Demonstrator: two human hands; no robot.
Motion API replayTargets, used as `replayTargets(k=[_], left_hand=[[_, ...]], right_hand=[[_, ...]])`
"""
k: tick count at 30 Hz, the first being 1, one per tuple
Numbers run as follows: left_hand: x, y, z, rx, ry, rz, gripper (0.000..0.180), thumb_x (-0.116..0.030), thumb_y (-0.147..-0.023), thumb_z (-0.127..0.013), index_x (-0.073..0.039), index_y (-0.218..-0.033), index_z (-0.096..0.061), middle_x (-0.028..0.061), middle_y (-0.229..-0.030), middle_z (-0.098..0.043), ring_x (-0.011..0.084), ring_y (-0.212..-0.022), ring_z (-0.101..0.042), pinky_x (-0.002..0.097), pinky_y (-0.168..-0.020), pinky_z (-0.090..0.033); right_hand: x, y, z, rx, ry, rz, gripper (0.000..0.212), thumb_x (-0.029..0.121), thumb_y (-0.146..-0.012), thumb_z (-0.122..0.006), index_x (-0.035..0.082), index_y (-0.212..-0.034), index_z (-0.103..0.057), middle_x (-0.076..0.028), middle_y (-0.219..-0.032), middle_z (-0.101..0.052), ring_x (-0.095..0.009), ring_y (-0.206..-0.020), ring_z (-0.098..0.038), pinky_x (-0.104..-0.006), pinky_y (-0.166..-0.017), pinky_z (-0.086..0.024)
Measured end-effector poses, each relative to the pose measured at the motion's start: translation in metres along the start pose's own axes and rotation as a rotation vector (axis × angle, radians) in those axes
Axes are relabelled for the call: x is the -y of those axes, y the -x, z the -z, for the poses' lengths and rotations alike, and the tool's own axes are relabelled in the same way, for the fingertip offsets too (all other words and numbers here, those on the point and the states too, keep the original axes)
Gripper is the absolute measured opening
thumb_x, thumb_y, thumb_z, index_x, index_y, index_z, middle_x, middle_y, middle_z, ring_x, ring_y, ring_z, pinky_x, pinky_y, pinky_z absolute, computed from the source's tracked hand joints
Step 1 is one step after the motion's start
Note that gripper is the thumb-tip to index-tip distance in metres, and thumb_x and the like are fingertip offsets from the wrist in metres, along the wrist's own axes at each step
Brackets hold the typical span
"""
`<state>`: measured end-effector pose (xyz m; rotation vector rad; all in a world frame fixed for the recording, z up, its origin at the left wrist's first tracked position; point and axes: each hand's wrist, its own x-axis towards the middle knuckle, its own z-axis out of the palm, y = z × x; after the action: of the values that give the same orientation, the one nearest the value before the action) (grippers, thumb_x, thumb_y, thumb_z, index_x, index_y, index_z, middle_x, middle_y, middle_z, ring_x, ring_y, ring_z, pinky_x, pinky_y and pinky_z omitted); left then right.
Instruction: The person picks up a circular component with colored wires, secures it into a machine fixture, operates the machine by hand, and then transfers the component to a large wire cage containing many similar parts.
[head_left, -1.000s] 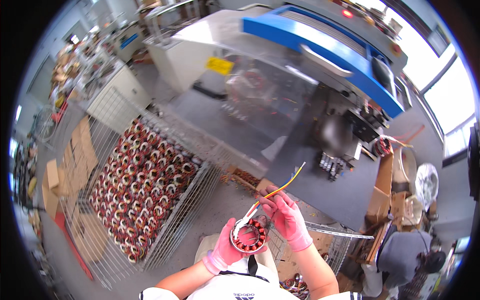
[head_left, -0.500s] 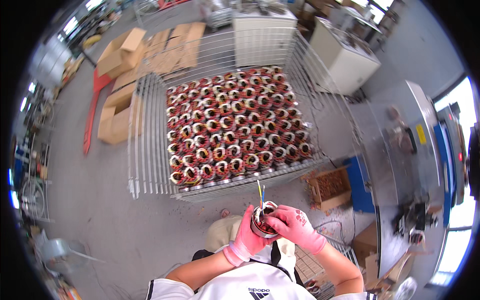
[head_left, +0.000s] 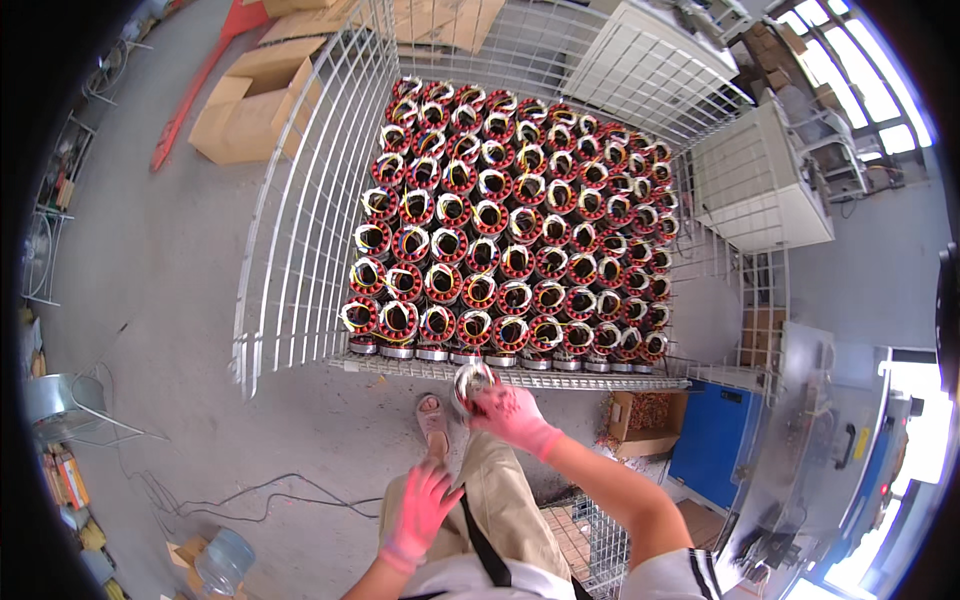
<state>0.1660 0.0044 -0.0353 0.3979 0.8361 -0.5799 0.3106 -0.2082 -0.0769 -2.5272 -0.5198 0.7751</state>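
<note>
Just below centre frame, our pink-gloved right hand [head_left: 512, 416] grips a round, silvery metal stator [head_left: 472, 380] near the grey wire-mesh cage [head_left: 590, 382]; lower down, our pink-gloved left hand [head_left: 422, 512] is loosely spread.

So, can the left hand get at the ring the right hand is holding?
Probably yes: the left hand looks empty, and the left side of the ring is uncovered by the right hand.

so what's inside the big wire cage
Rows of red-and-white wound rings stand inside the wire cage. Whatever lies beneath this visible layer is covered, so I can't tell how deep they go.
</note>
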Motion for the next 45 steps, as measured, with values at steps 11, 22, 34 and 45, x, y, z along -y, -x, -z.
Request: replayTargets(k=[11,22,34,45], left_hand=[[0.043,-0.01,0.078,-0.23,0.201,0.032,0.049,-0.04,-0.101,-0.037,-0.008,-0.137,-0.042,0.0085,-0.135,-0.052,0.0252,-0.126,-0.047,0.0445,-0.11,-0.034],[0.036,-0.006,0.063,-0.166,0.299,-0.041,0.048,-0.038,-0.102,-0.038,-0.005,-0.137,-0.042,0.0113,-0.135,-0.051,0.0268,-0.128,-0.045,0.0445,-0.111,-0.033],[0.006,-0.013,0.045,-0.004,-0.177,0.088,0.044,-0.034,-0.103,-0.032,-0.006,-0.136,-0.039,0.008,-0.131,-0.05,0.0239,-0.121,-0.046,0.0395,-0.108,-0.034],[0.084,-0.043,-0.059,0.378,-1.484,0.394,0.056,-0.037,-0.102,-0.042,-0.005,-0.146,-0.03,0.011,-0.146,-0.04,0.0238,-0.133,-0.039,0.0394,-0.112,-0.03]], right_hand=[[-0.06,-0.201,-0.112,-0.131,0.267,-0.091,0.017,0.026,-0.081,-0.064,0.014,-0.093,-0.068,-0.003,-0.101,-0.061,-0.024,-0.098,-0.058,-0.0412,-0.081,-0.048],[-0.058,-0.222,-0.123,-0.057,0.282,-0.16,0.019,0.028,-0.079,-0.069,0.013,-0.09,-0.07,-0.006,-0.102,-0.063,-0.027,-0.094,-0.063,-0.0414,-0.079,-0.049],[-0.059,-0.071,-0.078,-0.519,-0.35,-0.075,0.02,0.024,-0.086,-0.062,0.009,-0.098,-0.064,-0.009,-0.098,-0.059,-0.027,-0.093,-0.061,-0.0397,-0.078,-0.051],[-0.066,0.53,-0.302,-2.482,-0.756,-1.525,0.022,0.021,-0.092,-0.062,0.003,-0.104,-0.067,-0.01,-0.092,-0.068,-0.02,-0.078,-0.062,-0.0311,-0.071,-0.05]])
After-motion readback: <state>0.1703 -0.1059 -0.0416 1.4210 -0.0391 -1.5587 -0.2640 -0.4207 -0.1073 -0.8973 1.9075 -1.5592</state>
